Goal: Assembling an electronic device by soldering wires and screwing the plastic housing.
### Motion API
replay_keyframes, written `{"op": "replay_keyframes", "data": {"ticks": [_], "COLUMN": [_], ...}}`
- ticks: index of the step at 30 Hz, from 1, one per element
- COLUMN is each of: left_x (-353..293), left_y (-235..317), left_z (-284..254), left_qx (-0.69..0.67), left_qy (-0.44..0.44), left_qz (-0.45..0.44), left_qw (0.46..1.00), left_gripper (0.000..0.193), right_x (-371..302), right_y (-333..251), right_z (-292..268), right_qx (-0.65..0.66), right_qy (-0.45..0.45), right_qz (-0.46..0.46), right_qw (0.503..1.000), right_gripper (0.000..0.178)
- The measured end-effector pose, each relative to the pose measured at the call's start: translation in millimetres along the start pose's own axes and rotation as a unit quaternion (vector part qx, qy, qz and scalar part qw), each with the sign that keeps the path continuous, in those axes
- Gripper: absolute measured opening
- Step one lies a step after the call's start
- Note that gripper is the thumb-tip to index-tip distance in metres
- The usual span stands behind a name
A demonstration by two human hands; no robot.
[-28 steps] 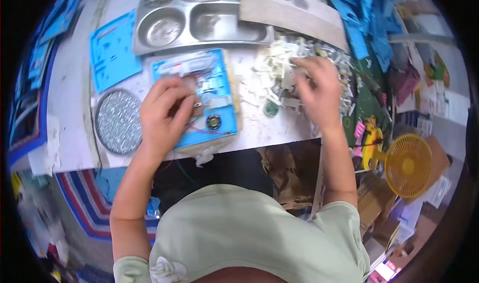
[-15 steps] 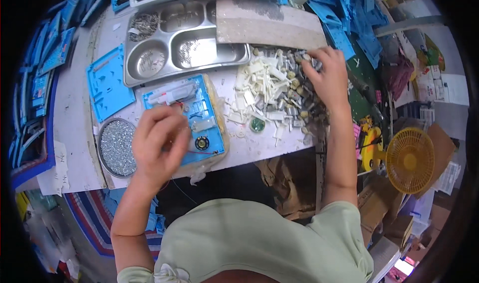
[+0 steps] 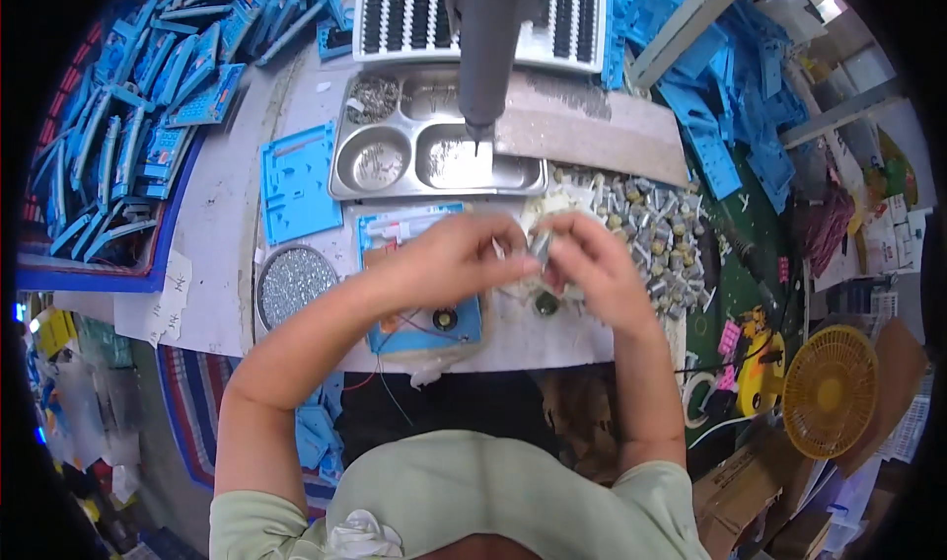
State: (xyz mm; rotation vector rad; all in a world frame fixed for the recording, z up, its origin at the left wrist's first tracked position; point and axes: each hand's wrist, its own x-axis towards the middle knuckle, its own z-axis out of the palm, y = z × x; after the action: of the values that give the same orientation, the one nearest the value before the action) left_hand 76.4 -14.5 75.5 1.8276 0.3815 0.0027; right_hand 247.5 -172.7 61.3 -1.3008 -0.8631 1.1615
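Note:
My right hand [image 3: 600, 269] pinches a small silvery motor [image 3: 540, 244] between thumb and fingers, over the right part of the table. Close beside it, my left hand [image 3: 449, 252] has its fingertips drawn together; what they hold, if anything, is hard to make out. Partly under my left forearm lies a blue plastic casing [image 3: 390, 339] with a round black speaker [image 3: 445, 318] and thin wires. Behind and beside my right hand spread a heap of white plastic parts [image 3: 560, 203] and a heap of small metal motors [image 3: 663, 232].
A steel compartment tray [image 3: 340, 180] with small metal pieces stands behind my hands, under a hanging electric screwdriver [image 3: 485, 62]. A round dish of screws [image 3: 296, 286] and a blue panel [image 3: 296, 190] lie left. Blue casings [image 3: 138, 116] pile at far left; a yellow fan [image 3: 832, 390] stands right.
My right hand has come from the motor heap toward the middle with a motor. My left hand has moved right from above the casing to meet it. The view has shifted.

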Motion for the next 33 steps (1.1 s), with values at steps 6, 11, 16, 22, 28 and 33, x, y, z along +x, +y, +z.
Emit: {"op": "replay_keyframes", "data": {"ticks": [6, 11, 16, 22, 28, 33], "left_x": [37.8, 47.7, 47.0, 34.5, 27.8, 56.2], "left_y": [-8.8, -9.6, -2.9, 15.8, 21.7, 36.9], "left_z": [-7.1, -4.0, -5.1, 6.9, 13.4, -3.1], "left_qx": [0.167, 0.181, 0.284, 0.03, 0.242, 0.269], "left_qy": [-0.012, 0.001, 0.069, -0.038, -0.022, -0.177], "left_qz": [0.169, 0.243, 0.194, 0.072, 0.185, 0.112], "left_qw": [0.971, 0.953, 0.936, 0.996, 0.952, 0.94], "left_gripper": [0.031, 0.037, 0.037, 0.015, 0.023, 0.03], "right_x": [15.1, 5.2, -2.7, -10.5, -16.4, -23.4], "right_y": [18.1, 18.3, 13.4, 14.8, 13.4, 16.1], "right_z": [-32.2, -43.9, -38.1, -29.8, -8.0, -13.9], "right_qx": [0.291, 0.4, 0.182, 0.151, -0.175, -0.033], "right_qy": [-0.078, -0.136, 0.015, 0.012, 0.143, 0.133], "right_qz": [0.042, -0.014, -0.015, 0.001, -0.104, -0.111], "right_qw": [0.953, 0.906, 0.983, 0.988, 0.969, 0.984], "right_gripper": [0.034, 0.037, 0.032, 0.033, 0.023, 0.027]}}
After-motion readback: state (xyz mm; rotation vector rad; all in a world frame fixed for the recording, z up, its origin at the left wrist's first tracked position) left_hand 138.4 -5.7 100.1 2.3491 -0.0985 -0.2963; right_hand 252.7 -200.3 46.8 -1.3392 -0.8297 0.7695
